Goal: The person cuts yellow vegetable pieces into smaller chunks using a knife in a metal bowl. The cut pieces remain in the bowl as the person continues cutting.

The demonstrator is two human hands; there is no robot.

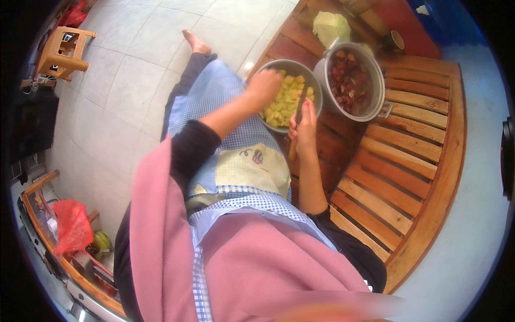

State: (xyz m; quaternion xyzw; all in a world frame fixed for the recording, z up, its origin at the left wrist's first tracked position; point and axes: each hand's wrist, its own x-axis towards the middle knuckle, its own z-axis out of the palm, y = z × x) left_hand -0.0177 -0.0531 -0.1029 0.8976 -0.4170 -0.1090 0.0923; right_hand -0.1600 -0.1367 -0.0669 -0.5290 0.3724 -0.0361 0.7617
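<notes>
Right hand is clamped on a knife, its blade held over yellow pieces in a grey bowl set by the slatted desk's left edge; left hand is curled above the bowl, anything held there cannot be told.

At lower centre, I see a dusty-pink shawl over a blue-and-white gingham apron with a cream panel. Upper centre: yellow chunks in a grey bowl, dark-red pieces in a silver pot, pale-green cabbage. Right: an orange-brown slatted bench. Lower left: a bright-red plastic bag.
</notes>
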